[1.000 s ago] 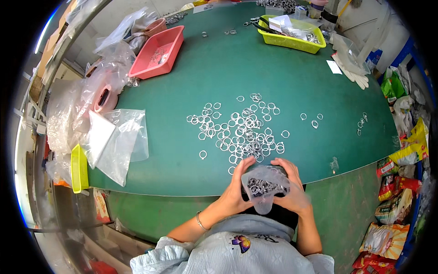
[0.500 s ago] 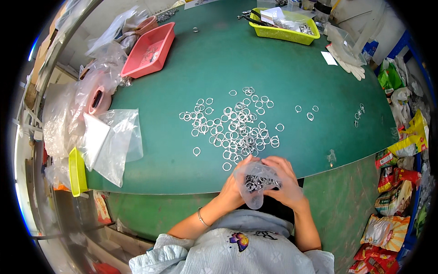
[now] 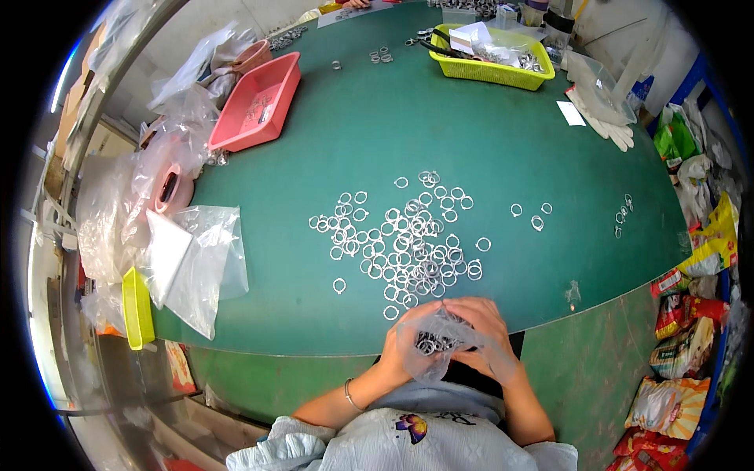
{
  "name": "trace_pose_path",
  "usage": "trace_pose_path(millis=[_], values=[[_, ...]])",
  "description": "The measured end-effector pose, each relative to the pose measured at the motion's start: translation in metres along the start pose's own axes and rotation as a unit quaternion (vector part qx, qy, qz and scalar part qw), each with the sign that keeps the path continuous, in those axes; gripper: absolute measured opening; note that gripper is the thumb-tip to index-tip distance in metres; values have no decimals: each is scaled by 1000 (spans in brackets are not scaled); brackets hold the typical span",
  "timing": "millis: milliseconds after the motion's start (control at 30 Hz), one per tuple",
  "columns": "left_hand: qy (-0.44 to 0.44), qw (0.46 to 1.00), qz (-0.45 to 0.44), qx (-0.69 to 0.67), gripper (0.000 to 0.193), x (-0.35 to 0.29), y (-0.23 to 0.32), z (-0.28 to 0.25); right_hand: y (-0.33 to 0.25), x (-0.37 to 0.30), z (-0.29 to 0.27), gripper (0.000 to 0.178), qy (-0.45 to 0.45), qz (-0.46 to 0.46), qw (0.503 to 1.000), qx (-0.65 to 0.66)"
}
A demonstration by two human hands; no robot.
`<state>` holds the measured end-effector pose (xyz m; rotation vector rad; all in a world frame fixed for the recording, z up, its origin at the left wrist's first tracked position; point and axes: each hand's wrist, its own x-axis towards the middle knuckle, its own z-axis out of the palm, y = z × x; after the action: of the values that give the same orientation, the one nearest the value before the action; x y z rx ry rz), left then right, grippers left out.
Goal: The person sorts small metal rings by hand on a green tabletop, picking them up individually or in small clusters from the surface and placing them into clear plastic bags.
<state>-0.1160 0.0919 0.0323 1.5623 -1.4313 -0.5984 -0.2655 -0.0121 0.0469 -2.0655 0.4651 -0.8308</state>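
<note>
Close to my body, at the table's near edge, both hands grip a clear plastic bag (image 3: 430, 370). Small metal rings (image 3: 434, 343) fill it, partly seen through its mouth. My left hand (image 3: 398, 342) is closed round the bag's left side. On the right side my right hand (image 3: 485, 323) is closed on the bag, with loose film over part of it. Some fingers are hidden behind the plastic. Just beyond my hands, many silvery rings with small tabs (image 3: 404, 245) lie spread and partly overlapping on the green table (image 3: 353, 118).
Flat plastic bags (image 3: 206, 263) and a narrow yellow-green tray (image 3: 137, 310) lie left. Beyond are a pink tray (image 3: 255, 106) and a yellow-green basket (image 3: 491, 72). White gloves (image 3: 605, 125) lie far right. Another person's hand (image 3: 356, 4) shows at the far edge.
The bag's mouth has narrowed and its film is folded more over the rings. The view has tilted up slightly. At the far side, several rings and another person's hand have appeared.
</note>
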Motion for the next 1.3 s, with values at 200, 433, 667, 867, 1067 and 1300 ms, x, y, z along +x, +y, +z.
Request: trace_pose_path(millis=[200, 433, 667, 867, 1067, 1300], values=[[11, 1000, -4, -23, 80, 5, 8, -1, 5, -2, 2, 53, 13, -12, 1000, 0], [38, 999, 34, -4, 77, 7, 11, 1, 6, -5, 5, 44, 37, -34, 999, 5], [32, 998, 41, -20, 76, 7, 10, -1, 7, -8, 7, 41, 57, -57, 997, -14], [24, 998, 33, -39, 74, 6, 9, -3, 6, -9, 8, 40, 71, -66, 995, -10], [47, 995, 61, -57, 75, 2, 2, 1, 7, -10, 6, 47, 65, -54, 996, 1], [111, 992, -53, -15, 85, -12, -5, 8, 0, -5, 3, 76, 42, 62, 997, -1]])
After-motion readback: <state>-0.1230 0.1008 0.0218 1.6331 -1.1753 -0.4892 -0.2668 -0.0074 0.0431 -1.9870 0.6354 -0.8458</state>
